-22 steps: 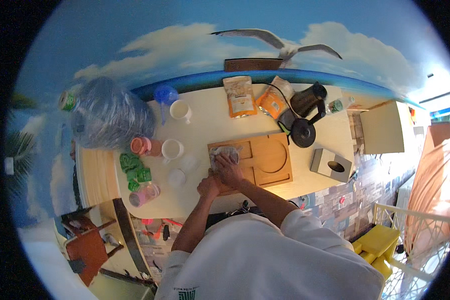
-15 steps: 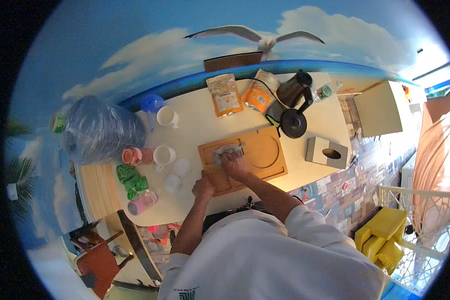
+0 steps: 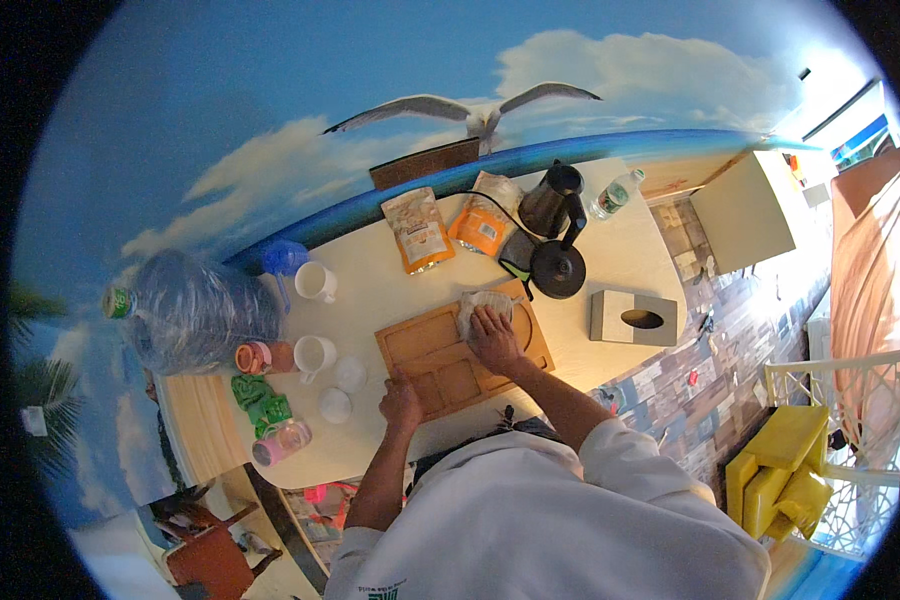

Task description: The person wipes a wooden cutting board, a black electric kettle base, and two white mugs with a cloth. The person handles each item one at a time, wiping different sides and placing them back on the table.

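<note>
A wooden tray [image 3: 422, 343] with several squared recesses and one round recess lies on the table in front of me. My left hand [image 3: 402, 402] is closed at its near left corner, thumb and fingers gripping the edge. With my right hand [image 3: 497, 342] I press a crumpled greyish-white cloth [image 3: 478, 304] onto the tray, fingers bent over it. The cloth lies by the round recess and covers part of it.
Behind the tray stand two orange-and-white pouches [image 3: 417, 231], a black kettle [image 3: 550, 200] and a plastic bottle [image 3: 617, 194]. A tissue box [image 3: 635, 318] sits right. Leftward are white mugs [image 3: 315, 355], a pink-based jar [image 3: 282, 442] and a large water jug [image 3: 205, 310].
My right hand and the cloth have slid rightward across the tray, from the squared recesses to the round one. My left hand keeps to the near left corner. The whole view has shifted.
</note>
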The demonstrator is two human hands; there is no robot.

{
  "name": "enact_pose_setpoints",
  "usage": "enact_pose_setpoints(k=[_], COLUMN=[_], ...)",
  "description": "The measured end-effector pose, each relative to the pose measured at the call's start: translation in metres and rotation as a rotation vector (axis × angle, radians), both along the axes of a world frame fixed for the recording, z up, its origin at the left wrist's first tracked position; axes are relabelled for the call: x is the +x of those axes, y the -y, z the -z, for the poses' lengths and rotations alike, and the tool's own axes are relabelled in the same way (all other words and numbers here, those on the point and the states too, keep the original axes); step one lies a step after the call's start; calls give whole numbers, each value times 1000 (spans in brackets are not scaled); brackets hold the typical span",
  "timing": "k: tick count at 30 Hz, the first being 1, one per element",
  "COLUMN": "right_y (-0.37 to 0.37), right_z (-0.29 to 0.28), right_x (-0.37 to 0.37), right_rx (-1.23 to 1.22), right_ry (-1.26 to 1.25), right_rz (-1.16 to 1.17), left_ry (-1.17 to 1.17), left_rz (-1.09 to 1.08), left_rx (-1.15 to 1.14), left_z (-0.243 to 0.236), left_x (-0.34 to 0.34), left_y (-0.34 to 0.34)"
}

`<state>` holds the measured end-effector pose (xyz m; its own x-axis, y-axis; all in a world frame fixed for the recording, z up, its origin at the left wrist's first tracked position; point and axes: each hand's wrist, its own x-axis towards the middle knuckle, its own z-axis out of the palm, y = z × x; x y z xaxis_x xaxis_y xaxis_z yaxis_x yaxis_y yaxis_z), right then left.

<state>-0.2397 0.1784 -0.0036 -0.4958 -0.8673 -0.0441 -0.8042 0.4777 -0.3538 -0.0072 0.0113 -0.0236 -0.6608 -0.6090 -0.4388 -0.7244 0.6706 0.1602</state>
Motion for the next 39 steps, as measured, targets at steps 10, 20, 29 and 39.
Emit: enact_pose_setpoints(k=[10, 20, 29, 39], right_y=[-53, 2, -28, -4], right_z=[11, 49, 6, 12], right_x=[15, 34, 56, -3], right_rx=[310, 64, 317, 86], right_ry=[-236, -192, 3, -72], right_rz=[171, 72, 189, 239], left_ry=[33, -27, 26, 5], left_rz=[-37, 24, -91, -16], left_rx=[47, 21, 73, 65], left_z=[-22, -19, -14, -12], left_x=[-15, -3, -7, -1], left_y=[-5, 0, -6, 5])
